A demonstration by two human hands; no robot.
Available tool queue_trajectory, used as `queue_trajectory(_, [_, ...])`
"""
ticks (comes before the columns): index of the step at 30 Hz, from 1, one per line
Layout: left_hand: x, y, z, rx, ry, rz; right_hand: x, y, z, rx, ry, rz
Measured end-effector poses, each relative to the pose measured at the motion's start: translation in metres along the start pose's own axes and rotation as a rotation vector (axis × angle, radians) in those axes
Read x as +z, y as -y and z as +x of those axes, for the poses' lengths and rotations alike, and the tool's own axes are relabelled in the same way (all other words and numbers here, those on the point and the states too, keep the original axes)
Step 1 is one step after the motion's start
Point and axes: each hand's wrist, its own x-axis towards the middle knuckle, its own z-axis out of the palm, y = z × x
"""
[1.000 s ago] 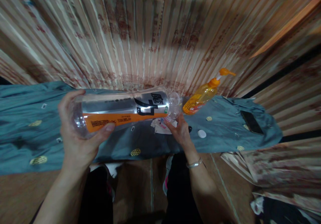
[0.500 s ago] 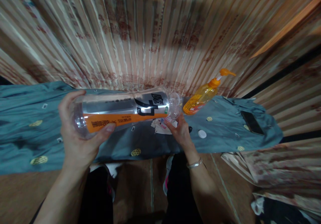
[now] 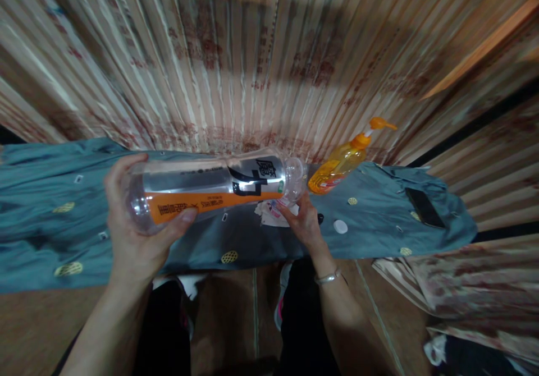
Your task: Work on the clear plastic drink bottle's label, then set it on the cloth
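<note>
My left hand (image 3: 138, 235) is wrapped round the base of a large clear plastic bottle (image 3: 214, 188) with an orange and silver label, held level above a table with a blue-grey cloth (image 3: 50, 230). The bottle looks empty and its uncapped mouth points right. My right hand (image 3: 304, 223) is at the bottle's neck, fingers pinched on a small white and pink wad (image 3: 272, 212) just below the mouth. A silver bracelet circles my right wrist.
An orange pump soap bottle (image 3: 343, 160) stands tilted behind my right hand. A white cap (image 3: 340, 227) lies on the cloth to the right. A dark phone (image 3: 425, 207) lies near the table's right end. A pleated patterned curtain (image 3: 252, 62) hangs behind.
Almost nothing has changed; the view has shifted slightly, and both hands keep their hold on the bottle and the wad.
</note>
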Motion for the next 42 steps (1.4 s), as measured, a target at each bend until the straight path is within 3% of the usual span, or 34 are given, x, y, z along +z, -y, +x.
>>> queue_trajectory(42, [-0.0018,-0.0028,-0.002,-0.086,-0.033,0.015,-0.001,0.0048,-0.0032,0.039,-0.009,0.002])
